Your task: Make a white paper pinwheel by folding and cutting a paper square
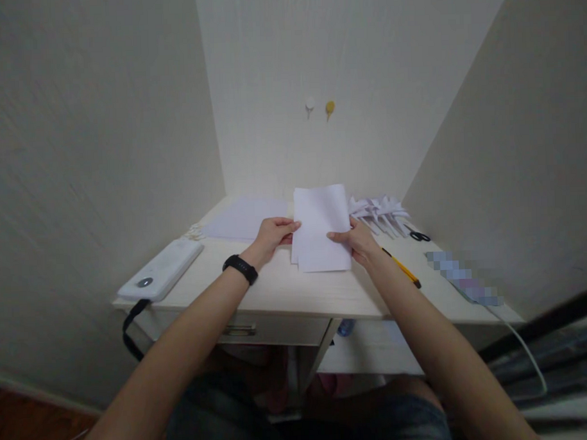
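A folded white sheet of paper is held up over the middle of the desk, its layers slightly offset at the lower left. My left hand pinches its left edge between thumb and fingers. On the opposite edge, my right hand grips it with the thumb lying across the front and the fingers behind. Behind my left hand lie flat white sheets. Several folded white paper pieces are heaped just beyond my right hand.
A white box-like device with a black strap sits at the desk's left edge. On the right are a yellow utility knife, black scissors and a blurred-out item with a white cable. Walls enclose the desk; two hooks hang behind.
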Demonstrator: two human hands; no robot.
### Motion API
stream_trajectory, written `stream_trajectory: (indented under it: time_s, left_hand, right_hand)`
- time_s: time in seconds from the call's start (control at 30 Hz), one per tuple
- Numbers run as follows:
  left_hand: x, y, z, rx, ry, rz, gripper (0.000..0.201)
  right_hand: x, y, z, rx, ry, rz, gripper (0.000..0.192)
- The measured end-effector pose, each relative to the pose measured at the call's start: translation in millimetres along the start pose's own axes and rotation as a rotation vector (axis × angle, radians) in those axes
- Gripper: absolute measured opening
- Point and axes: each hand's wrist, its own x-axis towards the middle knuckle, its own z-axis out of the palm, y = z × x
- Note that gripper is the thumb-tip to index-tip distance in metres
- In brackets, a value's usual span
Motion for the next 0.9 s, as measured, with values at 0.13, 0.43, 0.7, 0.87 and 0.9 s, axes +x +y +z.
stream_trajectory:
  time_s: [0.13,0.43,0.7,0.87,0.9]
  left_hand:
    - [-0.2,1.3,1.3,0.024,0.063,-0.002,0.026]
    - [-2.4,-2.6,7.6,0.15,0.05,-0.004,0.024]
    - [0.8,-5.7,2.2,0.103,0.118,0.02,0.021]
    - [7.7,-5.2,-6.8,-0.194,0.299,0.003,0.017]
    - [8.6,-5.1,-7.5,-0.229,0.324,0.004,0.017]
  right_hand:
    - [-2.8,7.4,5.7,0.114,-0.134,0.097,0.055]
    - [-0.7,25.7,5.2,0.15,-0.014,0.029,0.063]
    - [-5.9,19.1,8.8,0.122,0.048,-0.027,0.059]
    - [-15.4,7.4,-3.1,0.271,-0.251,-0.017,0.085]
    - [-17.1,7.2,-2.8,0.277,-0.31,-0.024,0.091]
